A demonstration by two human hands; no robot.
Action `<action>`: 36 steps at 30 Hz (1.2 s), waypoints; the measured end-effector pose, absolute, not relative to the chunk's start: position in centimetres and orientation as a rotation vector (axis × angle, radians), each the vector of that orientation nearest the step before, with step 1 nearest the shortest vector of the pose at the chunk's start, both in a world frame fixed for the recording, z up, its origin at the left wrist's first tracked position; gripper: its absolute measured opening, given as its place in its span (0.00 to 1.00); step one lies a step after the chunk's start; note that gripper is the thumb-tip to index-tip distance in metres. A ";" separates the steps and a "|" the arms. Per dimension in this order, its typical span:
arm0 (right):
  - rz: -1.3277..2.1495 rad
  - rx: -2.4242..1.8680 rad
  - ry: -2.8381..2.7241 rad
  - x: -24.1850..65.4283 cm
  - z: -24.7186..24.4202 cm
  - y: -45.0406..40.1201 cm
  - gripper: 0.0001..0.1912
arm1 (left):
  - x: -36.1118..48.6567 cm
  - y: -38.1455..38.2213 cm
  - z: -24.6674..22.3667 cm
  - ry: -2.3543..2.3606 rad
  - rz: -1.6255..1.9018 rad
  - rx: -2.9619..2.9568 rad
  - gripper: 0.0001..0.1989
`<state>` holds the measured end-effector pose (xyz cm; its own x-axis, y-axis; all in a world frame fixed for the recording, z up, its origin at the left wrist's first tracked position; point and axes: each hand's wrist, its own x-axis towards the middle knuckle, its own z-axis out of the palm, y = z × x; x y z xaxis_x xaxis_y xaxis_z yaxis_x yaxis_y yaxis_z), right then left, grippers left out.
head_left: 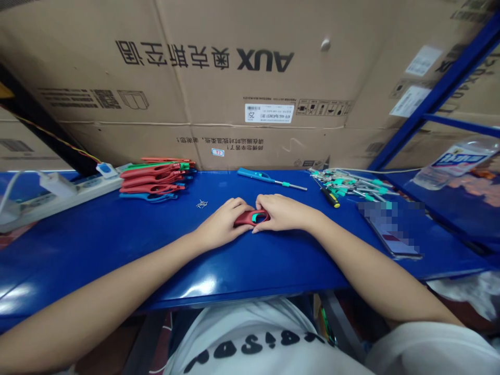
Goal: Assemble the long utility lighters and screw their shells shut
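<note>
Two hands, L [224,225] & R [284,212], pinch opposite ends of the red handle [242,219] at frame ctr; best keep it level, grip light, w/ fingertips clear of the green insert [255,216].

Upside-down printed brown cardboard [219,31] stands behind a glossy blue tabletop [250,265].

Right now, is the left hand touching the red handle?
Touching. The head view shows the left hand on one end of the red handle, fingers over its far edge, thumb along the near edge.
</note>
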<state>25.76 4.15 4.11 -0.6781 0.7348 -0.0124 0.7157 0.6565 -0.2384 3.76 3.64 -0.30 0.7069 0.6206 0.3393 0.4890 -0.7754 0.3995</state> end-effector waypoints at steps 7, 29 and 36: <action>0.693 -1.063 -2.601 27.2 2.6 6.5 0.16 | 3.7 3.8 -0.5 0.898 0.814 2.483 0.14; 0.656 -1.001 -2.501 27.2 2.7 7.0 0.06 | 2.2 4.7 0.4 1.027 0.709 2.514 0.10; 0.427 -0.941 -2.651 27.4 2.8 7.1 0.11 | 2.2 5.0 0.4 0.961 0.730 2.483 0.12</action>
<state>27.43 7.12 2.83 -0.7424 0.6466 0.1751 0.5588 0.7419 -0.3704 2.24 5.01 0.42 0.6313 0.7020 0.3296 0.5056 -0.6948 0.5115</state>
